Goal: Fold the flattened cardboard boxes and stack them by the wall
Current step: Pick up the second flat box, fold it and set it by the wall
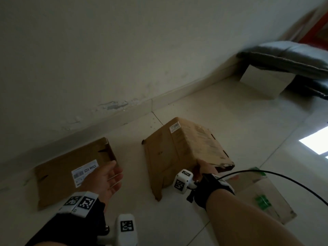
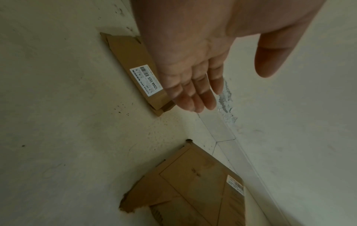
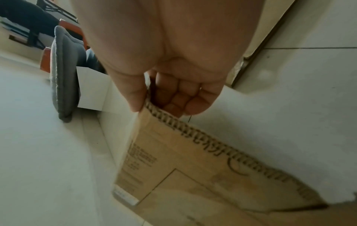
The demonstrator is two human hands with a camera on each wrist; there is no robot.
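Observation:
A flattened brown cardboard box (image 1: 181, 148) hangs above the floor, bent along a crease. My right hand (image 1: 204, 167) pinches its near edge, thumb on one side and curled fingers (image 3: 173, 99) on the other side of the corrugated rim of this held box (image 3: 173, 175). A second flat box (image 1: 71, 171) with a white label lies on the floor by the wall (image 1: 88, 59). My left hand (image 1: 108, 176) hovers over its right end, palm up, fingers straight, holding nothing. From the left wrist, the labelled box (image 2: 133, 64) lies beyond my left hand (image 2: 195, 94), the held box (image 2: 193, 183) below.
A white baseboard (image 1: 124, 118) runs along the wall. A grey cushion (image 1: 287, 57) rests over a white box (image 1: 266, 82) at the far right. Another flat carton (image 1: 262, 197) with green print lies on the tiles under my right arm. A black cable (image 1: 284, 176) arcs over it.

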